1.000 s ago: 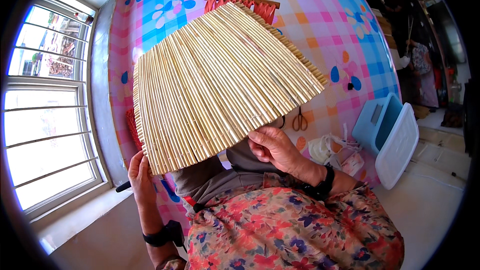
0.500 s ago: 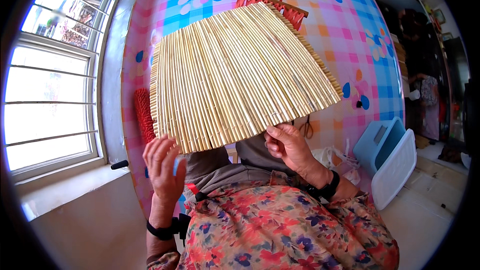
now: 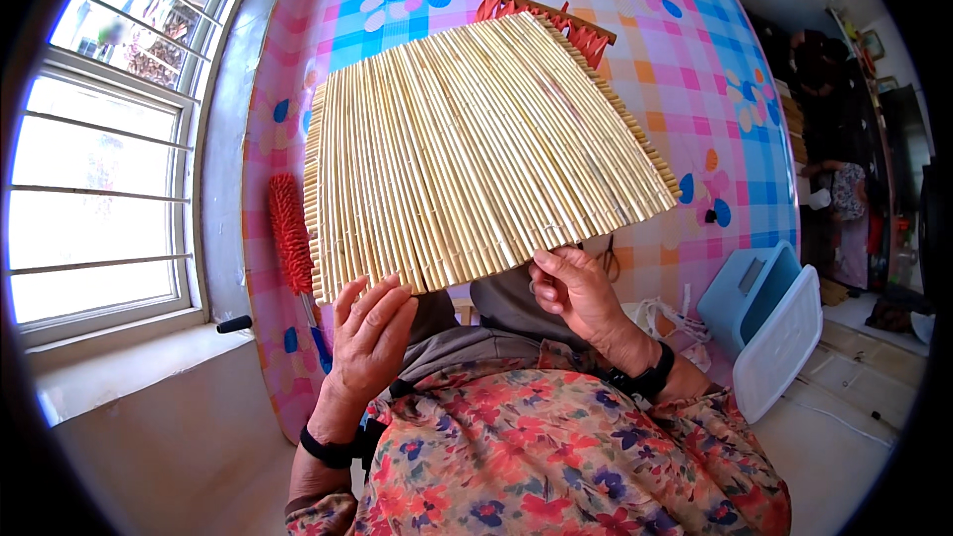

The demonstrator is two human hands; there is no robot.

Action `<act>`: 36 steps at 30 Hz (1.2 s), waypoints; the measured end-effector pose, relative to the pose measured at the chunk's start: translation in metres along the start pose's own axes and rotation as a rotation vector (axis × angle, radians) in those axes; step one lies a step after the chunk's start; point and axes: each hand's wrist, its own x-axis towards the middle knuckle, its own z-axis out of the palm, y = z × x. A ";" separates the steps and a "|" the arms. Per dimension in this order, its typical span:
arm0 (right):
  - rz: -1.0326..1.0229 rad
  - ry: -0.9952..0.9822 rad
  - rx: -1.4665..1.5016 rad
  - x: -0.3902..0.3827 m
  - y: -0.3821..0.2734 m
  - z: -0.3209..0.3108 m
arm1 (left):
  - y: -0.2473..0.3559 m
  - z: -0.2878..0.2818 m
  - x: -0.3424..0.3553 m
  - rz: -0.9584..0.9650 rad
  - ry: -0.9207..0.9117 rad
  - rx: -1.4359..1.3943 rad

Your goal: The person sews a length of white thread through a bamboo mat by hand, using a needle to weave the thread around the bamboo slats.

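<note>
A mat of thin pale sticks tied side by side (image 3: 486, 149), like bamboo or reed, stretches out in front of me above my lap, its far side reaching over the checked cover. At its near edge my right hand (image 3: 586, 303) pinches the rim between thumb and bent fingers. My left hand (image 3: 372, 337) is at the near left part of the same edge, fingers curled against the sticks; its thumb is hidden. Under the near edge, the dark trousers on my lap (image 3: 521, 303) show.
A red fluffy duster (image 3: 290, 233) lies left of the mat. Red strips on a wooden bar (image 3: 556, 20) stick out behind it. Scissors (image 3: 611, 260) lie by my right hand. A blue bin (image 3: 740, 288) and white lid (image 3: 784, 347) stand right. Another person (image 3: 849, 189) is at far right.
My left hand has moved right along the near edge and closed its fingers on the mat. The right hand keeps its pinch, and the mat has barely shifted.
</note>
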 end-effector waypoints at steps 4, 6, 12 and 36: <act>0.008 0.001 0.011 -0.001 -0.001 0.001 | -0.002 -0.005 -0.013 0.008 0.035 -0.010; 0.010 0.000 0.030 -0.001 -0.001 0.000 | -0.004 -0.007 -0.022 -0.012 0.032 0.011; 0.009 -0.002 0.021 0.001 0.000 0.000 | -0.004 -0.010 -0.035 -0.012 0.040 0.047; 0.030 -0.041 0.037 -0.001 0.000 -0.002 | 0.018 0.034 0.056 0.093 -0.377 0.136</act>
